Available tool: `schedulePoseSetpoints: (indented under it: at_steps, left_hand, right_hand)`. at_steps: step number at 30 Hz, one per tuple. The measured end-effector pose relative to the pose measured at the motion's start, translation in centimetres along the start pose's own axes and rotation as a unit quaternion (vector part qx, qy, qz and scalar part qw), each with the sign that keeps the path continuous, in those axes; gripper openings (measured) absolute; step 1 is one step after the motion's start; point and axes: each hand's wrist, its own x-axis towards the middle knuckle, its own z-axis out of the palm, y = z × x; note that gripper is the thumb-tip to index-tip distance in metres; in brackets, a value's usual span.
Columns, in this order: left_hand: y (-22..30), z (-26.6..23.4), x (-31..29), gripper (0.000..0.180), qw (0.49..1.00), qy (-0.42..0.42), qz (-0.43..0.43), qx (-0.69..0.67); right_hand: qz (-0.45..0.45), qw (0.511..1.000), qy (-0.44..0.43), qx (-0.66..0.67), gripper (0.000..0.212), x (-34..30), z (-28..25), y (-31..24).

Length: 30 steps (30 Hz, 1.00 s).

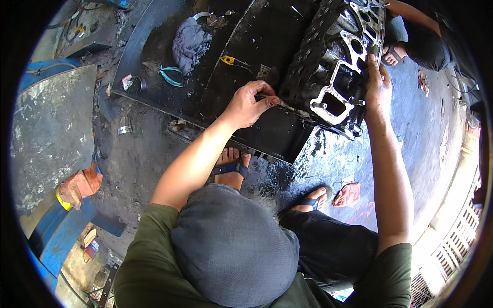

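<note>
A greasy dark engine cylinder head (pixel 335 66) with pale machined port faces lies along the right side of the black metal work table (pixel 241 31). My left hand (pixel 251 105) is closed, thumb and fingers pinching a thin rod-like tool (pixel 291 109). The tool's pale tip points right, reaching the near end of the cylinder head beside a squarish port. Whether the tip touches the metal I cannot tell. My right hand (pixel 378 87) rests against the right side of the cylinder head, its fingers stretched along the edge, partly hidden and holding no tool.
On the table lie a grey rag (pixel 190 45), pliers with teal handles (pixel 170 76) and a small yellow tool (pixel 227 60). Another person's arm (pixel 416 15) and foot (pixel 394 53) are at the far right. A red cloth (pixel 347 195) lies on the oil-stained floor near my feet.
</note>
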Motion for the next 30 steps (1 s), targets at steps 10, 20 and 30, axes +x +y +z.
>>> schedulePoseSetpoints:
  at_steps: [10,20,30]
  left_hand:
    - [0.0,-7.3,-3.0,0.039,0.887,-0.073,-0.111,0.442]
    - [5.4,-6.2,-0.3,0.041,0.974,0.002,-0.036,0.223]
    - [1.0,-1.9,-0.3,0.028,0.995,0.000,-0.102,0.023]
  right_hand:
    - [-0.048,0.999,0.017,-0.019,0.073,0.3,0.1,0.5]
    - [-0.030,0.999,-0.005,0.021,0.078,0.1,0.1,0.2]
    - [-0.003,1.000,-0.008,0.008,0.087,0.3,-0.1,0.4]
